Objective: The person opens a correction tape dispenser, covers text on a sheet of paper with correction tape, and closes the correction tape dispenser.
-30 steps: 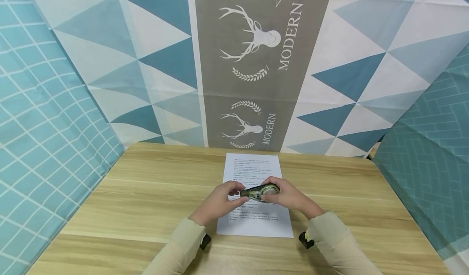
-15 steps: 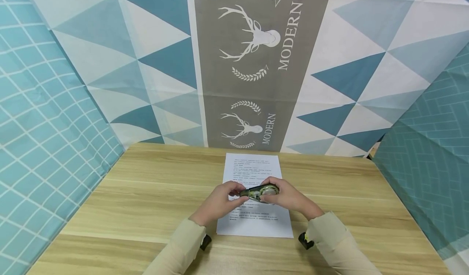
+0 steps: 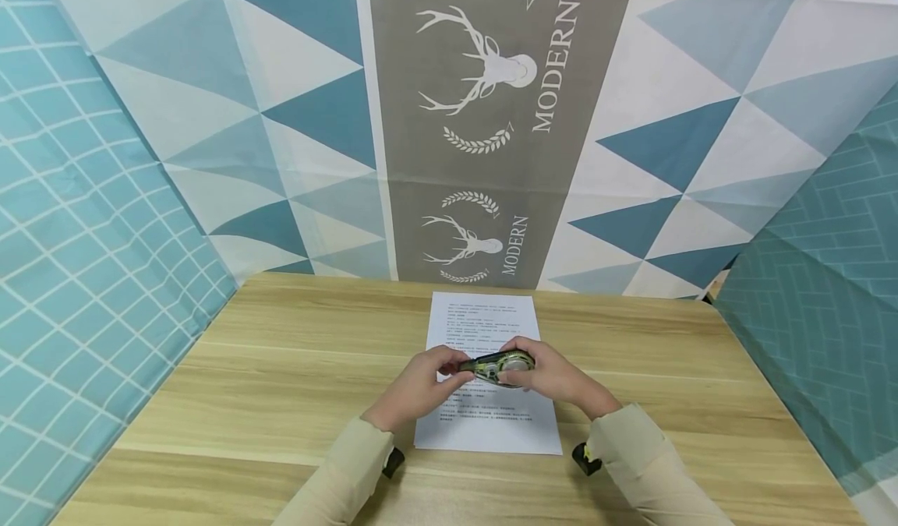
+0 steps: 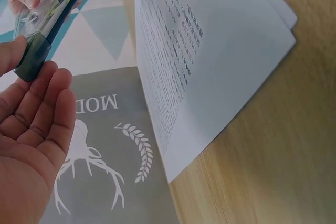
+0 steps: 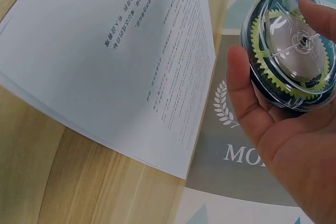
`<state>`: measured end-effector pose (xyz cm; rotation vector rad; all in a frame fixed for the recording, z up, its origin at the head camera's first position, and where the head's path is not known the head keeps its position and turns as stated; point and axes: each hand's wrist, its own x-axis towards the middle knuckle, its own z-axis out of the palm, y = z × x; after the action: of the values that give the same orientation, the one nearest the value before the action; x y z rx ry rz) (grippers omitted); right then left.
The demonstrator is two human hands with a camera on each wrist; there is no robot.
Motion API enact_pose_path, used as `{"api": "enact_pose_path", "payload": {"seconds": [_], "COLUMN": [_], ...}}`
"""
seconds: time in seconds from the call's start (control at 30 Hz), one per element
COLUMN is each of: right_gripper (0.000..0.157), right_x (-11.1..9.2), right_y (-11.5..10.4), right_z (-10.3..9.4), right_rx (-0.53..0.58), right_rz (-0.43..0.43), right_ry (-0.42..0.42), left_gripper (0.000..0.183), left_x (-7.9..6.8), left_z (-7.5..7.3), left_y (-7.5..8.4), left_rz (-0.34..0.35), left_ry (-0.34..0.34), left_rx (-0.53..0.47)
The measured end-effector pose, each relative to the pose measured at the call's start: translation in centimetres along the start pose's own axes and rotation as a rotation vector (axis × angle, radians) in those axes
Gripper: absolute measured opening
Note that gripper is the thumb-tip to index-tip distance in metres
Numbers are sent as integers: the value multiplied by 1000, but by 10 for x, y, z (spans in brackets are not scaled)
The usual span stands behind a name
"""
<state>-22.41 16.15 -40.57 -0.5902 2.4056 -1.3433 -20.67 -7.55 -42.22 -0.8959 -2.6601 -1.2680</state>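
Above the printed sheets, a correction tape (image 3: 500, 368) is held sideways between both hands. Its clear casing shows a yellow-green toothed wheel and a white reel in the right wrist view. My right hand (image 3: 554, 372) grips the wide body, thumb on the clear face and fingers behind. My left hand (image 3: 422, 383) pinches the narrow end, where a dark green cap (image 4: 33, 57) covers the tip in the left wrist view. The cap sits against the body with no plain gap. White paper (image 3: 484, 428) with lines of print lies flat beneath the hands.
A wooden table (image 3: 302, 370) carries the paper, which looks like more than one sheet at its corner. Patterned cloth (image 3: 477, 121) with deer heads hangs behind the table's far edge. Teal tile-pattern cloths (image 3: 91, 261) stand at the left and right sides.
Both hands stay nearly in place with the correction tape between them. Its clear face has turned slightly, and the left fingers shift a little at the narrow end.
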Motion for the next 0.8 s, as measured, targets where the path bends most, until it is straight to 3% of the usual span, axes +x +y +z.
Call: {"api": "enact_pose_path", "payload": {"seconds": [0.8], "right_gripper": [25], "right_x": [2], "right_y": [2], "right_z": [0], "right_rx": [-6], "right_rz": [3], "right_ry": [-6], "left_gripper": [22], "left_x": [1], "left_z": [-4], "left_y": [-3], "left_rz": [12], "left_ry": [-28], "left_rx": [22]}}
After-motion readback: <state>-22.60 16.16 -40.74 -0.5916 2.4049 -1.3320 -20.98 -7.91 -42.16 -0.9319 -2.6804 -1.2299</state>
